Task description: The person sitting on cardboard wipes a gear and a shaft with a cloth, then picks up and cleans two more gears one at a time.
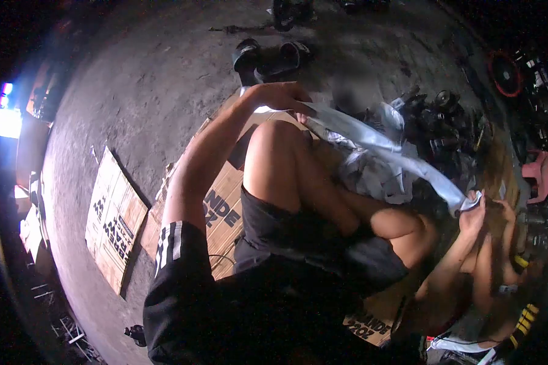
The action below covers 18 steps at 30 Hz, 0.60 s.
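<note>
A long pale blue-white strip of cloth (402,159) stretches between my two hands, above my bent knees. My left hand (280,97) is closed on its far left end, with the fingertips partly in shadow. The other end is bunched in my right hand (472,213), whose fingers are wrapped round it. Beneath the strip lies a crumpled heap of light cloth (368,170), beside my knee. Another pale piece (393,115) stands up behind the strip.
Dark sandals (268,58) lie ahead on the concrete floor (140,79). Printed cardboard (114,225) is at left, with more under me. Dark metal parts (444,115) pile up at right, near a pink stool (537,176). Another person's limbs (502,243) show at lower right.
</note>
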Motion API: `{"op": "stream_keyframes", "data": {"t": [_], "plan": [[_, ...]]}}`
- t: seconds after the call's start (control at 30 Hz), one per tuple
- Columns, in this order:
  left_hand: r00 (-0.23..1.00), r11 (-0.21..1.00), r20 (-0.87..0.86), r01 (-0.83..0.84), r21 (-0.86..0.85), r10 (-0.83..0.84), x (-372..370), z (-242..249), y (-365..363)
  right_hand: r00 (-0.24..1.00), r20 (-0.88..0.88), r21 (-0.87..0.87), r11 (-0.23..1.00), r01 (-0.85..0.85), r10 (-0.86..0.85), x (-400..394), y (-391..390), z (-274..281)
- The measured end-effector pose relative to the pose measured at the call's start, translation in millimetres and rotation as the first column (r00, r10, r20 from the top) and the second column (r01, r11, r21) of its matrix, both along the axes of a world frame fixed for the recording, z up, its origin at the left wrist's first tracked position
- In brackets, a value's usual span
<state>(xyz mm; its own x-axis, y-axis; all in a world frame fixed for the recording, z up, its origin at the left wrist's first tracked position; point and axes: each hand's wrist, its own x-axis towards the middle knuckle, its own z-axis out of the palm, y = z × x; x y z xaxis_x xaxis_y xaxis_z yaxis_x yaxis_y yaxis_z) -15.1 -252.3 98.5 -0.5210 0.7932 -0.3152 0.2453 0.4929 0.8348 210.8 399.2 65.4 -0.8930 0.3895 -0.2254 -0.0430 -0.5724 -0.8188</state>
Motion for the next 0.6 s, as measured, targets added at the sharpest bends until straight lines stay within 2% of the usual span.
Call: {"op": "stream_keyframes", "data": {"t": [0.07,0.1,0.13,0.17,0.2,0.23,0.27,0.3,0.33,0.37,0.4,0.47,0.5,0.53,0.57,0.6], "plan": [[1.0,0.989,0.0,0.004,-0.148,-0.004,2,8,2,0.955,0.292,0.205,0.979,-0.015,-0.047,-6,-16,8],[0.963,0.979,-0.219,0.12,-0.162,-0.154,-14,-18,-4,0.951,0.308,0.218,0.973,-0.078,0.008,-6,-14,0],[0.918,0.989,-0.374,0.092,-0.116,-0.129,-23,-45,-11,0.921,0.359,0.118,0.972,-0.202,0.148,-5,-5,-5],[0.848,0.994,-0.519,0.079,-0.076,-0.107,-29,-61,-16,0.897,0.4,0.192,0.94,-0.283,0.188,-2,-8,-10],[0.951,0.99,-0.305,0.016,-0.137,-0.057,-25,-51,-15,0.878,0.43,0.269,0.899,-0.346,0.209,-2,-9,-13],[0.933,0.989,-0.33,0.12,-0.091,-0.144,-37,-72,-23,0.858,0.46,0.347,0.844,-0.409,0.227,3,-14,-12],[0.951,0.97,-0.273,0.081,-0.228,-0.144,-22,-40,-21,0.841,0.484,0.405,0.79,-0.461,0.243,5,-14,-14],[0.944,0.945,-0.3,0.036,-0.326,-0.139,7,12,-26,0.825,0.498,0.437,0.744,-0.506,0.268,6,-12,-17],[0.934,0.952,-0.281,0.143,-0.27,-0.22,-5,-10,-34,0.811,0.51,0.473,0.694,-0.543,0.286,9,-12,-19],[0.972,0.957,-0.188,0.085,-0.276,-0.14,-29,-64,-48,0.799,0.514,0.484,0.663,-0.57,0.312,9,-13,-22],[0.976,0.955,-0.188,0.052,-0.292,-0.111,-34,-66,-55,0.801,0.502,0.492,0.654,-0.574,0.325,9,-10,-25],[0.994,0.982,0.083,-0.05,-0.182,0.066,-32,-73,-66,0.828,0.446,0.479,0.69,-0.542,0.34,8,-7,-29],[0.992,0.998,0.118,-0.036,-0.06,0.042,-33,-79,-71,0.85,0.396,0.454,0.73,-0.511,0.349,7,-5,-32],[0.991,0.997,0.122,-0.049,-0.053,0.055,-20,-70,-76,0.874,0.328,0.409,0.78,-0.474,0.358,4,-6,-36],[0.971,0.978,0.12,-0.2,-0.056,0.205,4,-45,-81,0.893,0.256,0.345,0.828,-0.442,0.37,-1,-3,-40],[0.931,0.938,0.118,-0.341,-0.058,0.346,30,-14,-83,0.891,0.26,0.349,0.824,-0.447,0.373,-4,-23,-22]]}}
